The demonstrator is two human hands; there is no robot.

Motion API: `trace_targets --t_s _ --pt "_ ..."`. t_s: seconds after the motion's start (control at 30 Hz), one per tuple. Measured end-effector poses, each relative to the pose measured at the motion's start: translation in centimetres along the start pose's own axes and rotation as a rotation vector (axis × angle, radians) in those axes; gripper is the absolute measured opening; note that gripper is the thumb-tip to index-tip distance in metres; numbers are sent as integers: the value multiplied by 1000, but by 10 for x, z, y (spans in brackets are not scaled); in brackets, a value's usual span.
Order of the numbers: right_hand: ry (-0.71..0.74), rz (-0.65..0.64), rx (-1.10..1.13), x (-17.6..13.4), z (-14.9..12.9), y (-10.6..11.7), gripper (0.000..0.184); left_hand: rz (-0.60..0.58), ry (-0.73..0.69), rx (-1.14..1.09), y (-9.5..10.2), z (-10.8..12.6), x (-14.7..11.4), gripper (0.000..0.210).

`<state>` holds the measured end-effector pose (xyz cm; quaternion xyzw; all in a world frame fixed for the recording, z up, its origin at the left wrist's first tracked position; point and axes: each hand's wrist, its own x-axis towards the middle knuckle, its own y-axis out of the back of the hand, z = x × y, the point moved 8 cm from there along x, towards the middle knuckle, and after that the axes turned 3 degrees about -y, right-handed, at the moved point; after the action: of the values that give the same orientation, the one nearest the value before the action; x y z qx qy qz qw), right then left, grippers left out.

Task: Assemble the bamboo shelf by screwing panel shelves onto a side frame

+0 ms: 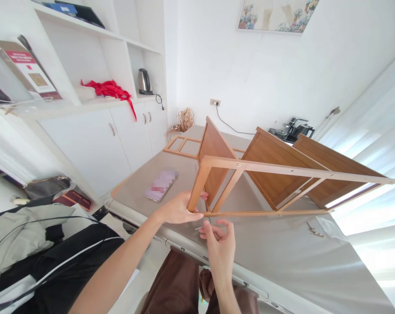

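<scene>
A wooden shelf unit (282, 168) lies on its side on the table, its several brown panels standing up between the rails. My left hand (181, 209) is closed around the corner of its frame at the near left end, thumb along the lower rail. Just below that rail, my right hand (219, 237) pinches a thin metal hex key (198, 228). The key's upper end meets the rail near the corner; whether it sits in a screw cannot be made out. Small metal screws (315, 230) lie beside a clear plastic bag (331, 229) on the right.
A phone (161, 185) lies on the grey-covered table (135, 192) to the left. Behind the shelf unit are a flat wooden frame (181, 146), dried stalks (186, 120) and a black kettle set (295, 128). White cabinets (86, 135) line the left wall.
</scene>
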<state>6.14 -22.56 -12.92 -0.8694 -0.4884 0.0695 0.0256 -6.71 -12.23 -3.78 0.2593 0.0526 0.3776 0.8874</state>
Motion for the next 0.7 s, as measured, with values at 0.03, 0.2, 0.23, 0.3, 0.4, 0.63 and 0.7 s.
trace_targets --t_s 0.03,0.2,0.23,0.3,0.4,0.63,0.7 --pt "18 17 48 -1 -1 -1 40 1 -8 6 0 0 0 59" --pt "136 -47 59 -4 -7 -6 33 -12 -25 -5 -2 -2 -2 63" --pt "154 -71 51 -4 -8 -6 33 -11 -24 -17 -2 -2 -2 63" --pt "193 -83 -3 -4 -9 -5 35 -6 -34 -36 -1 0 -2 61" --pt "244 -25 -216 -4 -10 1 33 0 -53 -43 1 4 -2 56" --pt "712 58 -640 -12 -37 4 21 -37 -34 -59 -1 -4 -2 60" --pt "788 82 -690 -12 -42 5 21 -41 -34 -47 -2 -8 -2 61"
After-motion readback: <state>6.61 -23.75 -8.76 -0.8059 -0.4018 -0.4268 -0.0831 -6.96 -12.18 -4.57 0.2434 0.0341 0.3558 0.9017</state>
